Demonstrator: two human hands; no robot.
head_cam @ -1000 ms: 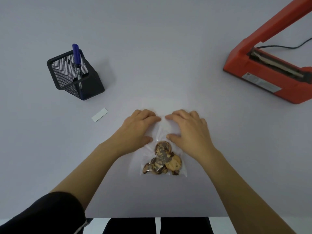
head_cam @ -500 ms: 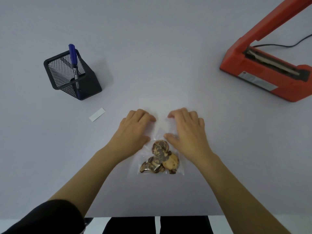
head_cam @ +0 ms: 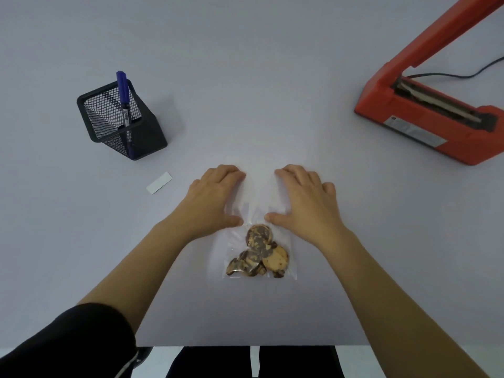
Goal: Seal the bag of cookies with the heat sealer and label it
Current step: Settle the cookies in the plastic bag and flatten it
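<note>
Pre-seal smoothing: left hand (head_cam: 215,199) and right hand (head_cam: 304,204) press flat, gripping nothing, on empty neck of cookie bag (head_cam: 257,241); next move probably lifts it to far-right heat sealer (head_cam: 425,126).

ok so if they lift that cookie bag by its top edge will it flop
Probably floppy: the bag is thin clear film, creased between the left hand and right hand pressing it flat. Lifted by the top, the cookies would likely hang bunched at the closed end. They look brittle, so squeezing might crack them.
</note>
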